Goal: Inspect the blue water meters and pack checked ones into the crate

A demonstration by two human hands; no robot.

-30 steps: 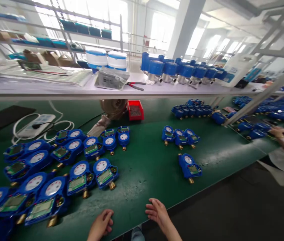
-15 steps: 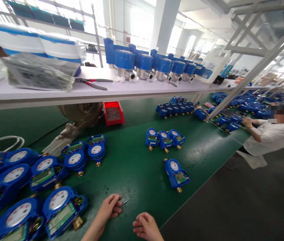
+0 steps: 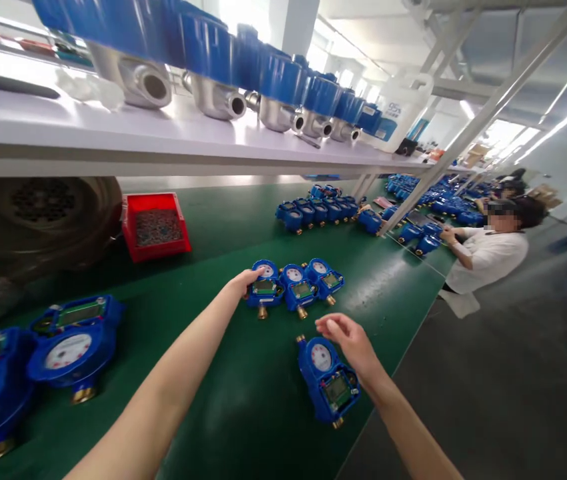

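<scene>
Three blue water meters with white dials and exposed green circuit boards stand side by side on the green table. My left hand [image 3: 246, 281] has hold of the side of the leftmost water meter [image 3: 265, 288], its fingers partly hidden. The middle water meter [image 3: 299, 288] and the right-hand water meter [image 3: 325, 279] adjoin it. Closer to me, a single water meter [image 3: 328, 383] lies at an angle, brass fittings at its ends. Over that meter's upper right side is my right hand [image 3: 347, 333], open with loosely bent fingers and nothing visible in it.
More water meters [image 3: 76, 347] lie at the left. A red bin [image 3: 183, 247] of small parts sits under the white shelf [image 3: 163, 157], which carries blue-topped metal meters [image 3: 213, 87] and a white jug [image 3: 398, 110]. A slanted metal post and a seated co-worker [image 3: 493, 257] are at the right.
My view has shifted right and closer. Both hands have moved forward from the near table surface: the left has taken hold of the leftmost meter, the right has come over the single meter.
</scene>
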